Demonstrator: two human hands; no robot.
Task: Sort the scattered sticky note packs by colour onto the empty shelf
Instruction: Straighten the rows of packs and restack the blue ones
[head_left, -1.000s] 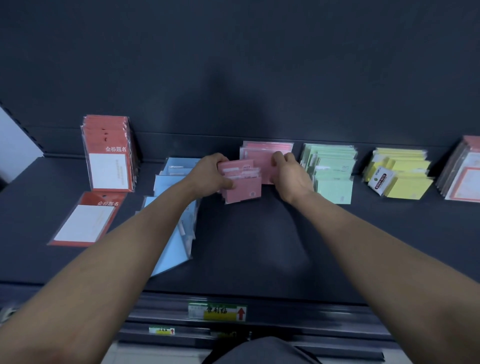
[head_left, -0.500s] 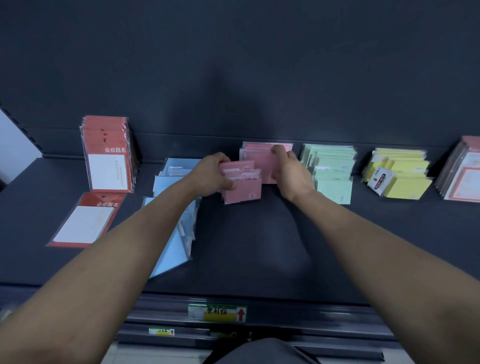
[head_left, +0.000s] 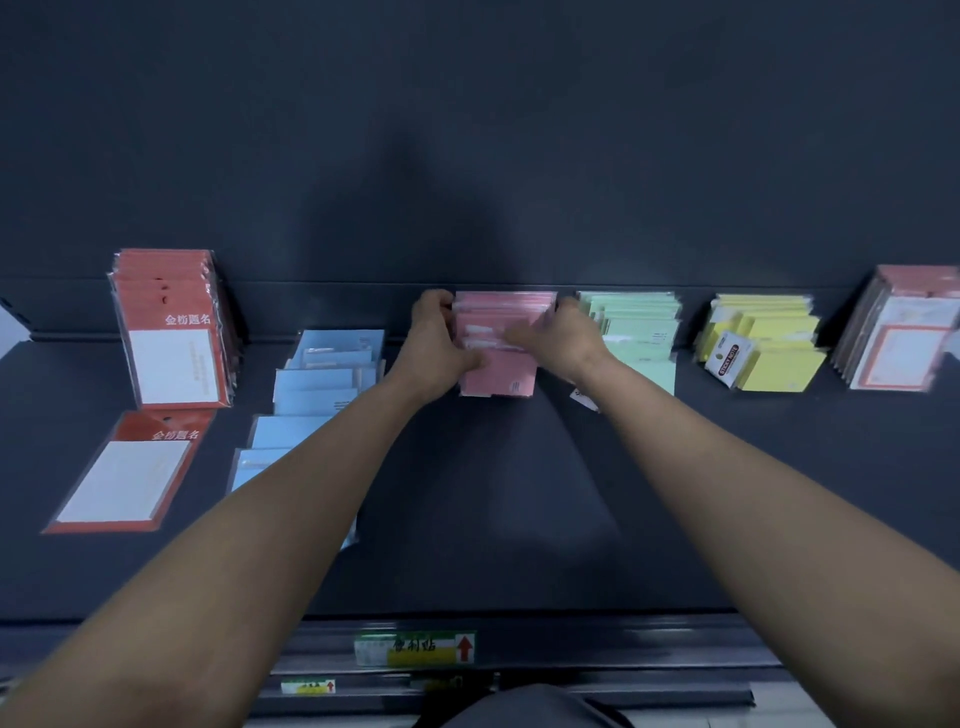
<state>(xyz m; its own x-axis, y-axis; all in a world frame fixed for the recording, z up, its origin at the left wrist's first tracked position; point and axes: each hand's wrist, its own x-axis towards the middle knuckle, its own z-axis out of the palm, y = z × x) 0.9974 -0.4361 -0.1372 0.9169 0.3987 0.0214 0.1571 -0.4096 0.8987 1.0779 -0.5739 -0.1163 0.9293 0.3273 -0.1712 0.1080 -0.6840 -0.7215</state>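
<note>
gripping plastic-wrapped pink sticky note packs (head_left: 501, 364) in curled left hand (head_left: 436, 345), hold of blurred right hand (head_left: 566, 340) unclear, could spill forward if squeezed unevenly, knocking mint-green packs (head_left: 641, 338) alongside.

Orange-red packs (head_left: 174, 332), pale blue packs (head_left: 327, 384), pink packs (head_left: 501, 358), mint-green packs (head_left: 636, 332), yellow packs (head_left: 769, 348), dark shelf (head_left: 493, 519).

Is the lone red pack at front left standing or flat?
Flat: the red pack lies face up on the shelf, before the upright red stack.
</note>
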